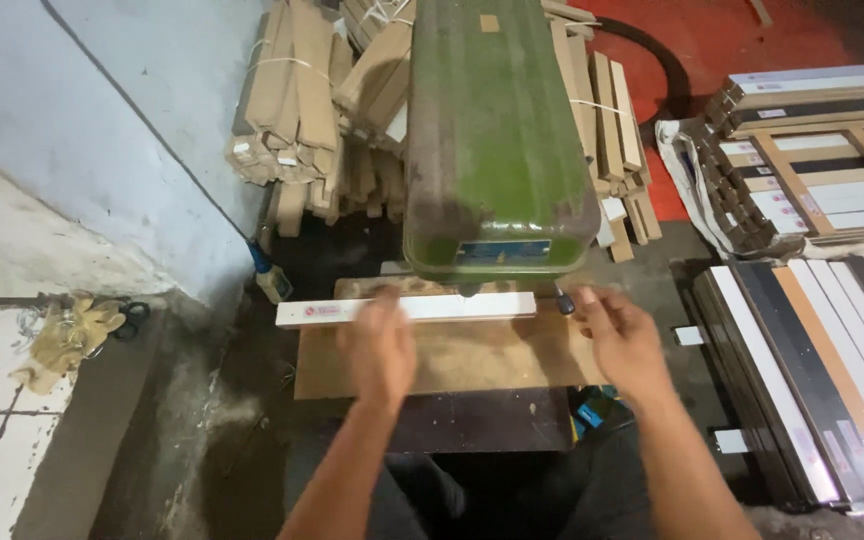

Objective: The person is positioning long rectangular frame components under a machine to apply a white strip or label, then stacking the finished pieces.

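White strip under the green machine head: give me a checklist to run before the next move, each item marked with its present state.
1. White strip lies flat across the wooden board: ok.
2. Left hand is on the strip, holding it down: ok.
3. Left fingers sit close beside the spot under the green machine head: not ok, looks tight.
4. Right hand is at the dark-knobbed lever; whether it grips it: cannot tell.
5. Tool tip under the head and where it meets the strip: cannot tell, hidden by the head.
6. Strip's left end overhangs the board unsupported: not ok.
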